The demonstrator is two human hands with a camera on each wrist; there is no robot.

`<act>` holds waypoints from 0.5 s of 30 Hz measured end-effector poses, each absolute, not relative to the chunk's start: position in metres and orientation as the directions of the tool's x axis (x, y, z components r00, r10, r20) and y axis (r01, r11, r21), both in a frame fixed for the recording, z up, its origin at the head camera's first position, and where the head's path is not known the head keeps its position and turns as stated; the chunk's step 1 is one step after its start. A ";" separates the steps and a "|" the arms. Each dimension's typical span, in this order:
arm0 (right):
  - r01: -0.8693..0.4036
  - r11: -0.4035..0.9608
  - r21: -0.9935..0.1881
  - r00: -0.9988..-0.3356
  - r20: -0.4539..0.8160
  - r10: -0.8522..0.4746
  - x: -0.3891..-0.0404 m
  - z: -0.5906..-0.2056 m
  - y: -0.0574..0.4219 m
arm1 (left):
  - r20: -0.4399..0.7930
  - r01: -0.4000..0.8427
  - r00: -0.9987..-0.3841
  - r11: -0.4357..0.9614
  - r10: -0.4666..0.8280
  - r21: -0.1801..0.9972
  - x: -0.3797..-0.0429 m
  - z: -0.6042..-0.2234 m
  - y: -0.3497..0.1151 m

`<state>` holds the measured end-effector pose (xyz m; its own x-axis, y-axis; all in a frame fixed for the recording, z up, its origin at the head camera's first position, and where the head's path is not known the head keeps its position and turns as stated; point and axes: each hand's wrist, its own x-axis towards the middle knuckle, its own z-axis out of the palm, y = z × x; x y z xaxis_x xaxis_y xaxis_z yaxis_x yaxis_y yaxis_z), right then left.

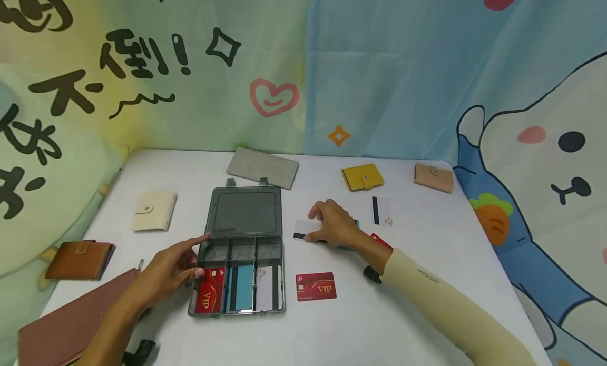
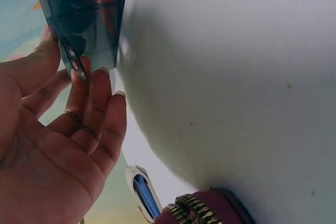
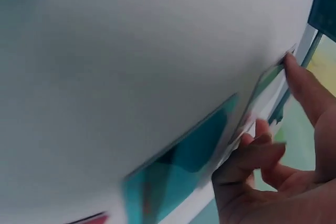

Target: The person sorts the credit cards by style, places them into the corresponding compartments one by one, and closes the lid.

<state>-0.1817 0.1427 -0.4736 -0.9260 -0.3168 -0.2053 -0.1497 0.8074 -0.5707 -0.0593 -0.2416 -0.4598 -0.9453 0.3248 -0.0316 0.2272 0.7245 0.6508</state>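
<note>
A grey plastic case [image 1: 245, 212] lies with its lid folded back, its compartments facing up. In its front row sit a red VIP card [image 1: 208, 291], a teal card [image 1: 244, 287] and a white card with a dark stripe [image 1: 265, 288]. At the left side of the case, my left hand [image 1: 163, 274] holds its edge, thumb and fingers around the latch [image 2: 75, 62]. Right of the case, my right hand [image 1: 336, 224] pinches a white card [image 1: 301, 228] with a black stripe by its edges. Beside that card lies a teal card [image 3: 184, 153], partly hidden by the hand in the head view.
A red VIP card [image 1: 316, 286] lies nearer me, another red card [image 1: 381, 240] by my right wrist, and a white striped card [image 1: 382, 211] farther right. Around them are cream [image 1: 154, 211], brown [image 1: 80, 260], grey [image 1: 263, 167], yellow [image 1: 362, 177] and tan [image 1: 433, 178] wallets.
</note>
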 end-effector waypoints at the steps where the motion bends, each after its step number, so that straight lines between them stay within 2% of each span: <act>1: -0.143 0.815 -0.562 -0.927 -0.211 -0.309 -0.182 -0.473 0.141 | -0.031 0.227 -0.945 0.724 0.325 0.652 -0.059 -0.460 -0.241; 7: -0.154 0.806 -0.572 -0.926 -0.201 -0.320 -0.183 -0.471 0.135 | -0.044 0.216 -0.946 0.731 0.320 0.648 -0.059 -0.459 -0.241; 15: -0.211 0.679 -0.703 -0.922 -0.087 -0.377 -0.181 -0.465 0.141 | -0.045 0.212 -0.949 0.738 0.311 0.641 -0.060 -0.461 -0.241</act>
<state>-0.1805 0.1411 -0.4652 -0.9223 -0.3765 -0.0873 -0.2106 0.6789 -0.7034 -0.0601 -0.2413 -0.4607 -0.9492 0.3114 -0.0448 0.2118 0.7378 0.6409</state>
